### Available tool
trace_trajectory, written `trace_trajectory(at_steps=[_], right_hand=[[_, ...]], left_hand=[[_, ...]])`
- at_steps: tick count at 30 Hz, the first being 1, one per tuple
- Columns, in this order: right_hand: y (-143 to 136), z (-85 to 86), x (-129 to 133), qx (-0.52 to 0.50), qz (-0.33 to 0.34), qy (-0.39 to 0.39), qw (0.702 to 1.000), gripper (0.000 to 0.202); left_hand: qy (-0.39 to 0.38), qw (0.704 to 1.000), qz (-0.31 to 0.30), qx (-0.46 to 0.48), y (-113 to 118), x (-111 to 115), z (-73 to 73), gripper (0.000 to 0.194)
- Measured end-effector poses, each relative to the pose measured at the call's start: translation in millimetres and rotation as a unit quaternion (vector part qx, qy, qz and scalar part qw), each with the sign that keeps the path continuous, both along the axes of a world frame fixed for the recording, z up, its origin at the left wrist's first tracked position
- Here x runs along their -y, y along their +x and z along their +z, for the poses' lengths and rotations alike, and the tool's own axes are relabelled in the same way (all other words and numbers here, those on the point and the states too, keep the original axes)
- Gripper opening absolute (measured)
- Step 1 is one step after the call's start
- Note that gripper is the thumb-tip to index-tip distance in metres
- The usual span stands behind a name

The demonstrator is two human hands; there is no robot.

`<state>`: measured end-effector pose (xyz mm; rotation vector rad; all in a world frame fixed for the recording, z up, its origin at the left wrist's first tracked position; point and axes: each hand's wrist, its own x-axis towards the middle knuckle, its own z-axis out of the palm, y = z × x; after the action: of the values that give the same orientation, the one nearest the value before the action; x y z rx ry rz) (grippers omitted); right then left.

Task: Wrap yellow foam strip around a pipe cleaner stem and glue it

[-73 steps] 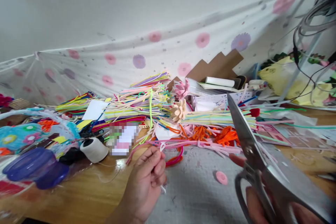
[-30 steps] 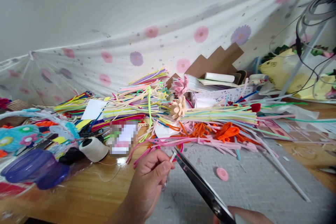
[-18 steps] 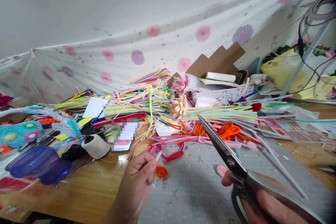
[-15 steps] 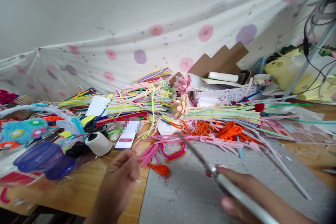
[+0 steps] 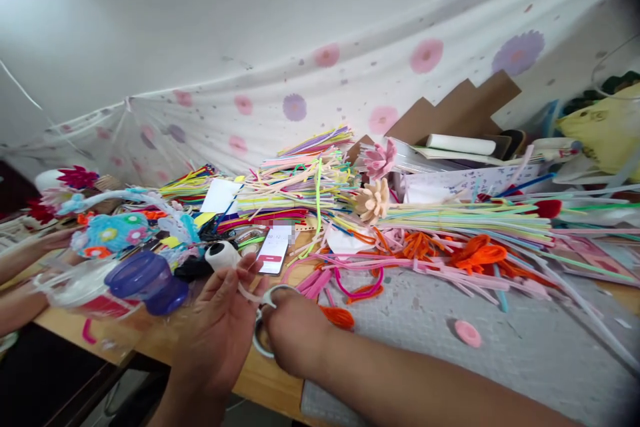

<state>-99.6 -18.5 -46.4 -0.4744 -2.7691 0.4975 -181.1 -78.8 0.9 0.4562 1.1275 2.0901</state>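
My right hand (image 5: 295,330) grips scissors (image 5: 259,340) by their pale handle loops, one of which shows above the fist and one beside it. The blades are hidden behind my left hand. My left hand (image 5: 220,323) is palm up beside them, its fingers bent around a thin pale strip (image 5: 247,292) that reaches toward the scissors. What kind of strip it is, I cannot make out. Just behind my left fingertips stands a white spool of thread (image 5: 223,256). A pink oval piece (image 5: 467,333) lies on the grey cutting mat (image 5: 400,353) to the right.
Bundles of coloured pipe cleaners (image 5: 295,193) line the back, with a beige flower (image 5: 373,201) and a phone (image 5: 275,248) before them. A purple container (image 5: 146,280) stands left. Another person's hands (image 5: 57,240) are at the far left, near a blue fuzzy item (image 5: 115,235).
My right hand has swung left with the scissors from over the mat to my left hand. The view has turned left, bringing another person's hands in. The pink oval piece now shows on the mat.
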Motion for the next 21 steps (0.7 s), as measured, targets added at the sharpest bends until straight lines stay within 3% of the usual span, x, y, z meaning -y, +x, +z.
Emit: trace_trajectory(at_steps=[4,7,12,16,21], right_hand=[[56,4.1,-24,-0.109,-0.037,0.02,0.993,0.025],[107,13.9,-36,-0.257,0.004,0.102,0.961,0.026],[169,28.8,-35,-0.214,-0.023,0.152,0.965,0.02],[211,32.5,-30,-0.2,-0.041,0.195,0.959,0.012],[256,28.5,-23,-0.217,-0.111,0.096,0.965,0.008]], left_hand=[[-0.001,0.998,-0.055,0.037,17,-13,-4.8,0.01],[-0.011,0.974,-0.186,0.131,46,-25,-6.6,0.005],[-0.083,0.921,-0.298,0.235,110,-42,-9.4,0.012],[-0.084,0.888,-0.385,0.237,151,-51,-11.6,0.008],[-0.052,0.88,-0.444,0.162,185,-65,-13.8,0.008]])
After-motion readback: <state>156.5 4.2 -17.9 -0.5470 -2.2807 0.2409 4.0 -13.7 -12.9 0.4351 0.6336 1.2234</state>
